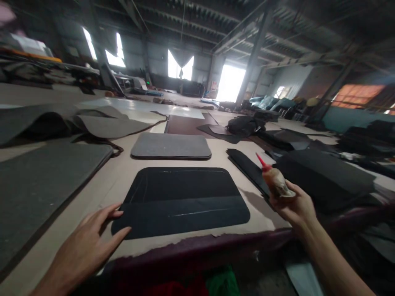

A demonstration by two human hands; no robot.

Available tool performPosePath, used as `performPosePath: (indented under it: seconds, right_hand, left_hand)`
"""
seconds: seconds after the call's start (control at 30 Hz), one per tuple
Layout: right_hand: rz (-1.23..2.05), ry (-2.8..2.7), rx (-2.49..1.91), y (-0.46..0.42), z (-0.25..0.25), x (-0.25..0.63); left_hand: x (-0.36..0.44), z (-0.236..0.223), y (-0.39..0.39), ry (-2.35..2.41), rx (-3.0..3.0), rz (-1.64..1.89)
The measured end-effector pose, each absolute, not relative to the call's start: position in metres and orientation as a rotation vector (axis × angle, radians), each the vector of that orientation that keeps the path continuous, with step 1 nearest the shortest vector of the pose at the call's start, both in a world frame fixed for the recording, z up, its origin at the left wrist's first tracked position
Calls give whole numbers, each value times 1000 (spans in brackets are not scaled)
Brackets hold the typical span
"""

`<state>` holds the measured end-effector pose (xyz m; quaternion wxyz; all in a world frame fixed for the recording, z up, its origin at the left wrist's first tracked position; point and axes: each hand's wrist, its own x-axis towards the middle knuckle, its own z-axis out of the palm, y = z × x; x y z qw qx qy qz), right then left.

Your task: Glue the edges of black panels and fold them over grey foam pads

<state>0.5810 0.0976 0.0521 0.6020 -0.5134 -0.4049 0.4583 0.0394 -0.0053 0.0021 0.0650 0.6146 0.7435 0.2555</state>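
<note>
A black rounded-corner sheet [185, 197] lies flat in front of me, with thin shiny streaks across its surface. At its left edge, my left hand [92, 234] has its thumb and fingers spread around the near-left corner. My right hand [294, 203] is raised to the right of the sheet, wrapped round a glue bottle [275, 181] with a red pointed nozzle that tips up and left. Just behind the black sheet sits a stack of grey rounded-corner sheets [171, 144].
A large grey felt pile [46, 185] lies on the left. Narrow black strips [247, 166] and a thick stack of black sheets [324, 172] are on the right. The table's front edge carries dark maroon cloth [197, 253]. Curled grey material [108, 121] lies at the back left.
</note>
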Motion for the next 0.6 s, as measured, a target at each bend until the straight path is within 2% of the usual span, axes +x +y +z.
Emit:
performPosePath:
  seconds: [0.1, 0.27, 0.6]
  right_hand:
    - [1199, -693, -966, 127, 45, 560]
    - [1290, -581, -772, 182, 46, 523]
    - [1022, -861, -818, 278, 41, 479]
  left_hand:
    - [37, -1, -4, 2246, 1844, 810]
    - [34, -3, -3, 2213, 1853, 871]
    - [32, -10, -6, 2204, 1796, 933]
